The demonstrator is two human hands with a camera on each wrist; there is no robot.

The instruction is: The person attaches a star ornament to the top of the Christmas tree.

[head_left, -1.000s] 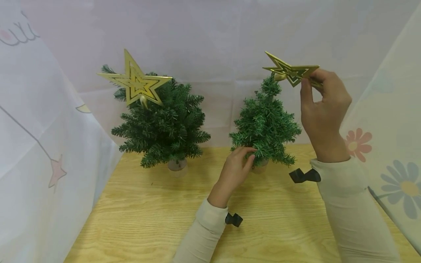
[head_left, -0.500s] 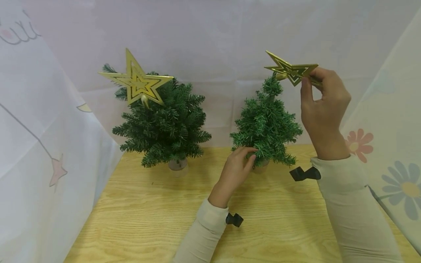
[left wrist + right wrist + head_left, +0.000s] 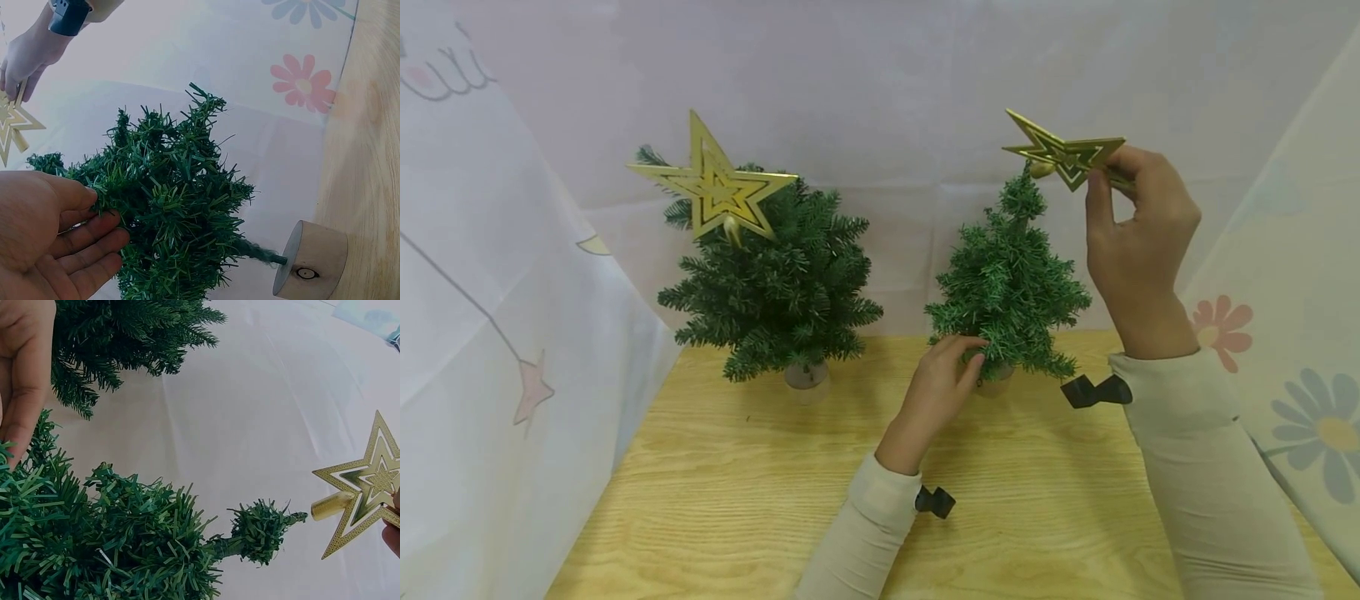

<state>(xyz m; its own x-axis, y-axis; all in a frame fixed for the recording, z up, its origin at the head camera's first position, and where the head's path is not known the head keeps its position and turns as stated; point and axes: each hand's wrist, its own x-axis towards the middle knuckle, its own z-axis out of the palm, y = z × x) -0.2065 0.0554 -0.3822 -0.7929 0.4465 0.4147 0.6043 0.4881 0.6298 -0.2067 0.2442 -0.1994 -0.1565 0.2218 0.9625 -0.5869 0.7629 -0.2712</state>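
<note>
My right hand (image 3: 1146, 217) pinches a gold star tree topper (image 3: 1060, 154) by one point, thumb against fingers. The star tilts above the tip of the smaller green Christmas tree (image 3: 1011, 275). In the right wrist view, the topper's tubular socket (image 3: 332, 506) lies beside the bare tree tip (image 3: 299, 517), with a slight gap between them. Low on the tree's left side, my left hand (image 3: 936, 383) holds the edge of a branch between thumb and curled fingers. The tree's round wooden base (image 3: 312, 259) stands on the table.
A larger Christmas tree (image 3: 775, 283) stands at left, with another gold star (image 3: 718, 187) leaning at its upper left. The wooden table (image 3: 737, 500) meets pale patterned cloth (image 3: 880, 108) at the back and on both sides.
My right hand and the star topper have risen slightly. The left hand keeps its place on the branch, and both trees stand as before.
</note>
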